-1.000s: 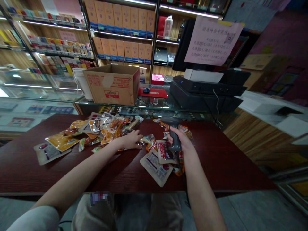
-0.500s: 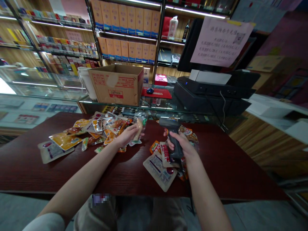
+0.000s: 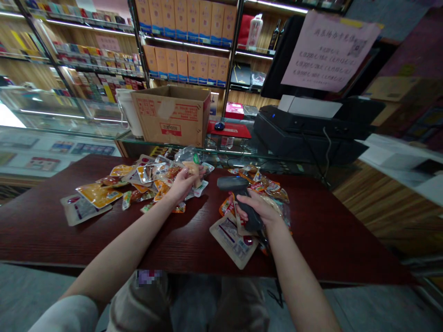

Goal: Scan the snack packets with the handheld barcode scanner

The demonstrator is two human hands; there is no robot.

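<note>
My left hand (image 3: 184,183) is closed on a clear snack packet (image 3: 192,168) with tan contents, at the right edge of a heap of snack packets (image 3: 159,177). A handheld barcode scanner (image 3: 232,183) is gripped in my right hand (image 3: 259,206), its head pointing left toward that packet. Beneath the scanner and my right hand lies a second group of packets, with a beige flat pouch (image 3: 235,242) nearest me. An orange-yellow packet (image 3: 99,195) and a grey-beige pouch (image 3: 83,210) lie at the left of the heap.
The dark red table (image 3: 166,251) meets a glass counter (image 3: 238,159) holding a cardboard box (image 3: 173,117), a mouse (image 3: 219,126) and a black register machine (image 3: 297,122). A monitor with a paper sign (image 3: 328,55) stands at the right. The scanner's cord hangs over the front edge.
The scanner has swung left and slightly down, its head now level with the packet. My left hand has turned the packet from upright to more sideways. The camera view has shifted a little.
</note>
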